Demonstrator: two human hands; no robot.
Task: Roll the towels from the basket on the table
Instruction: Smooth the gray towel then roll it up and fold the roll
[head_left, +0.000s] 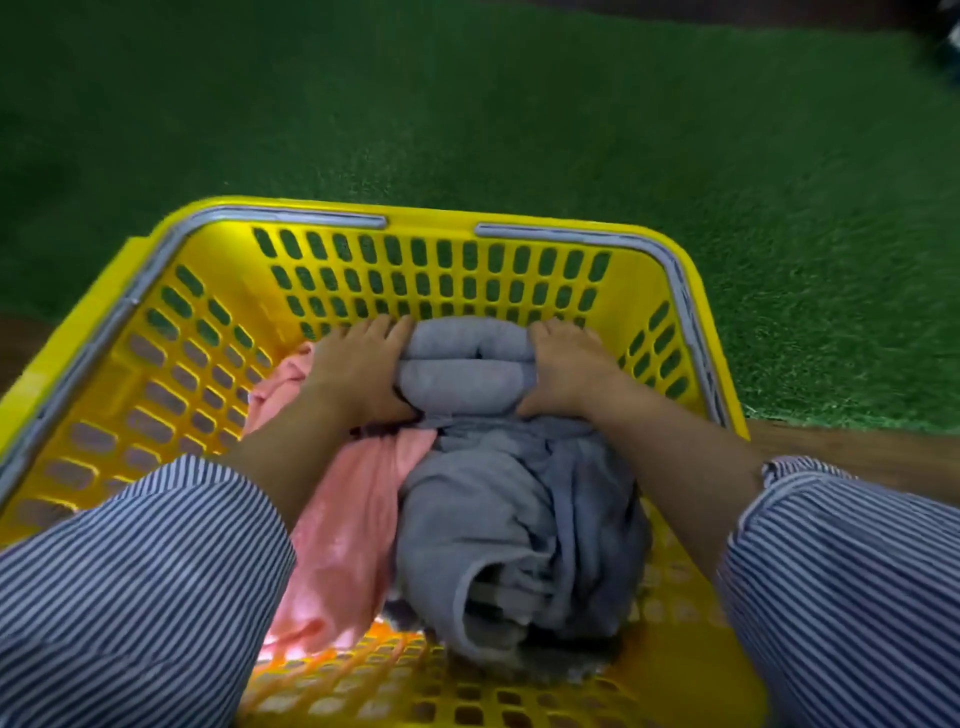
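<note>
Basket's near edge is cut off at the bottom of the frame, and the striped sleeves (140, 561) block both lower corners. The yellow plastic basket (332, 228), slotted walls with grey rim handles, fills the centre. Inside, the left hand (358, 371) and right hand (569, 371) grip either end of a rolled grey towel (467, 364) against the far wall. A loose grey towel (514, 525) is bunched below it, next to a pink towel (343, 525). Green fake-grass mat (519, 114) covers the top.
</note>
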